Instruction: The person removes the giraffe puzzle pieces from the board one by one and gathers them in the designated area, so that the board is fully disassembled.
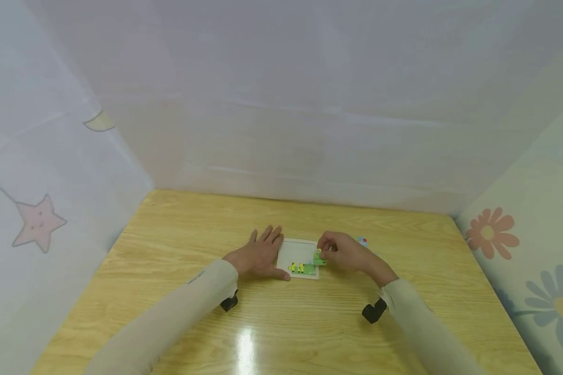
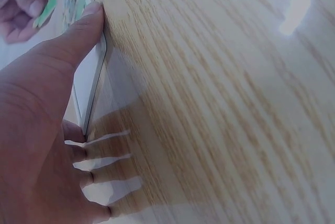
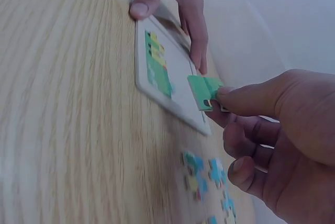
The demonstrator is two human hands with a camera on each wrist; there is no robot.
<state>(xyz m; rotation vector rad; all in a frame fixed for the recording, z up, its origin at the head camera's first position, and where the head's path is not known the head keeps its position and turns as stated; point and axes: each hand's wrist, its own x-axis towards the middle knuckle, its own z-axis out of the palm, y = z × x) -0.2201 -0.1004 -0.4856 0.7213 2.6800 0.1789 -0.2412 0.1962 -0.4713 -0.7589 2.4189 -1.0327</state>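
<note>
A white puzzle tray [image 1: 296, 251] lies flat on the table, with joined green and yellow puzzle pieces [image 1: 303, 269] along its near edge. My left hand [image 1: 259, 256] rests at the tray's left side, fingers straight and spread, the thumb at the near left corner. Above the tray's right side, my right hand [image 1: 346, 252] pinches a green puzzle piece [image 3: 203, 91] between thumb and forefinger. In the right wrist view that piece is held tilted, apart from the joined ones. The rest of the tray's pale base shows bare.
Several loose puzzle pieces [image 3: 194, 174] lie on the wooden table [image 1: 281, 323] to the right of the tray, mostly hidden behind my right hand in the head view. White printed cloth [image 1: 281, 130] hangs around the table's back and sides.
</note>
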